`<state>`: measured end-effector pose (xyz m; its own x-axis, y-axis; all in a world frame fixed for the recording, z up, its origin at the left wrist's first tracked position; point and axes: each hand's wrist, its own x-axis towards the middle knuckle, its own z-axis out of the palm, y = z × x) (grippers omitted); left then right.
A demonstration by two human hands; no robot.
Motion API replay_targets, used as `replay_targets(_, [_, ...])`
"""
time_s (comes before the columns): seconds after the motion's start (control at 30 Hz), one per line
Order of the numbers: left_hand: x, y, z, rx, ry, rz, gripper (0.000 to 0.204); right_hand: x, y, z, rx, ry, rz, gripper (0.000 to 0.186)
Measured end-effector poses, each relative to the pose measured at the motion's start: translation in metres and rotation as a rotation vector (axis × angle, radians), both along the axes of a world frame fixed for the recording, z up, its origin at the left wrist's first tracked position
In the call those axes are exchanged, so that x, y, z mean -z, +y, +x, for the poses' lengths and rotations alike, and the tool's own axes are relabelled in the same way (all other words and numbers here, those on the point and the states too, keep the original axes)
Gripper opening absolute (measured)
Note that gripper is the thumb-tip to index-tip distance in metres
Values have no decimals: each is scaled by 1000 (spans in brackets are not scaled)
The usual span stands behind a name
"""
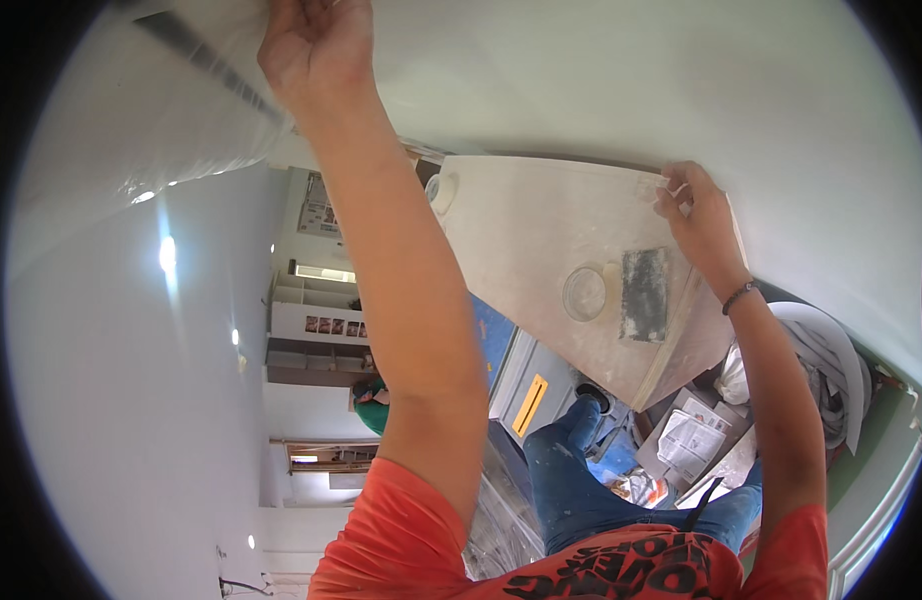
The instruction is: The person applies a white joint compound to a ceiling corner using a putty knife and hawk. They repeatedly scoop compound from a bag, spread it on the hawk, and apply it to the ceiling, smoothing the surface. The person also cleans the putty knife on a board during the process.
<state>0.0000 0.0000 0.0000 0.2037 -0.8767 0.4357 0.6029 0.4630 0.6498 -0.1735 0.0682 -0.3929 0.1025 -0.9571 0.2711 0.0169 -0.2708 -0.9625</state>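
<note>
My left hand [316,45] is raised high at the top edge, its fingers curled and partly cut off by the frame. Beside it spreads a thin see-through plastic sheet [111,130]; whether the fingers grip it is hidden. Lower on the right, my right hand [696,215] is at the wall-side edge of a dusty beige board top [541,220]. Its fingers are bent together around something too small to make out. On that top lie a round clear ring-shaped item [584,293] and a dark grey rectangular pad [644,295] smeared with white dust. A whitish tape roll [441,192] stands at its far left corner.
A pale wall [621,80] rises along the board's far edge. Below right are a box with papers [693,440] and bundled grey sheeting [826,370]. A blue panel [491,335] and a yellow strip [530,405] show underneath. Another person in green [376,408] is farther off.
</note>
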Motion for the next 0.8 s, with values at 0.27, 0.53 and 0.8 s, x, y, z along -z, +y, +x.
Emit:
replay_targets(0.27, [16,0,-24,81,263,-14,16,14,6,3,119,100,-25,18])
replay_targets(0.53, [13,-3,-26,31,121,-44,13,15,1,10,137,165,-91,15])
replay_targets(0.8, [8,-11,-3,180,-140,-77,18,16,-1,12,135,202,-110,15])
